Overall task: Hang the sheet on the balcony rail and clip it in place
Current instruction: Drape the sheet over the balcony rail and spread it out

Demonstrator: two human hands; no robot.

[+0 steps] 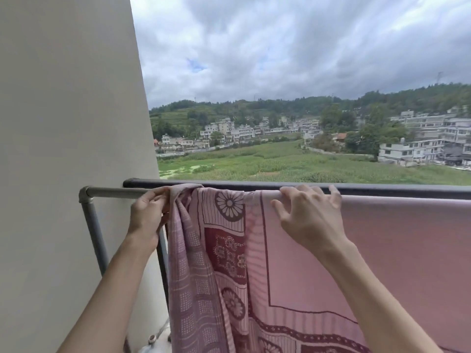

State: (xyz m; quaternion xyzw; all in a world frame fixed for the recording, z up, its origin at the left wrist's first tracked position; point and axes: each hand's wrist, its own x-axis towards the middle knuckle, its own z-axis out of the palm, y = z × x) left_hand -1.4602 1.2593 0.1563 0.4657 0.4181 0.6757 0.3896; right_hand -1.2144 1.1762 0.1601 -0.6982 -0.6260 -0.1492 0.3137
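From the head camera, a pink sheet (293,263) with a dark red floral border hangs over a grey metal pipe (114,192) that runs level across the balcony, just in front of a darker rail (331,187). The sheet is draped across the pipe from near its left end off to the right edge of the picture, where the cloth lies smooth and flat; at the left it is bunched into folds that fall straight down. The left hand (146,220) is at that bunched edge, its grip closed on the cloth, with the thumb and fingers pinching the gathered fabric right where it crosses the pipe. The right hand (308,217) is further along, well apart from the left, resting on top of the covered pipe with its fingers (288,193) bent over the cloth and spread a little; its grip is loose, pressing the sheet down on the pipe without bunching it. Both forearms reach up from the bottom of the picture. The pipe turns down at an elbow joint (84,194) near a plain pale wall (63,123) on the left and continues as an upright post. Beyond the rail lie green fields (280,161), pale blocky houses (413,149), wooded hills and a cloudy sky (280,47). No clip can be made out on the sheet.
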